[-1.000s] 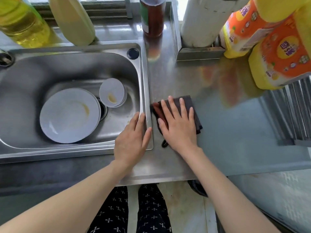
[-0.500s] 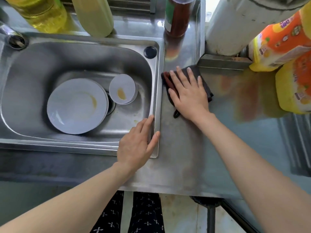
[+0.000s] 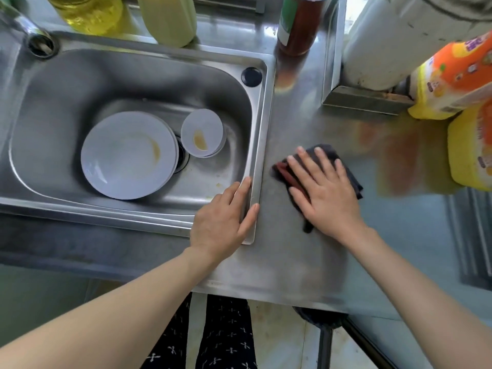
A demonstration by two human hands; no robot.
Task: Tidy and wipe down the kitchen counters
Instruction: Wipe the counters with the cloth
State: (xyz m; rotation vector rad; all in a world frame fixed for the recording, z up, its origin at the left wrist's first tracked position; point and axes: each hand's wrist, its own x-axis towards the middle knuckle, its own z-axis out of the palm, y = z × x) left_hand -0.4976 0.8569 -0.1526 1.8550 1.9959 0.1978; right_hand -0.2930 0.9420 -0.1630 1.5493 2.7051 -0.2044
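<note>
Left hand [image 3: 223, 217]: flat, holding nothing, stayed on the sink rim [image 3: 262, 123].
Right hand [image 3: 324, 193]: fingers straight, pressed the dark cloth [image 3: 330, 158] onto the steel counter [image 3: 292, 262].
Change: cloth had slid nearer.
Detergent bottles [image 3: 452, 75]: orange labels, writing unreadable.

Bare counter [image 3: 292, 262] lies open toward the front edge, while yellow bottles [image 3: 452, 75] block the right

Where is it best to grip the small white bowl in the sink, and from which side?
Probably the right rim, pinched from above and the right: the small white bowl lies mouth up, the sink is bare there, and the large plate crowds its left rim.
</note>
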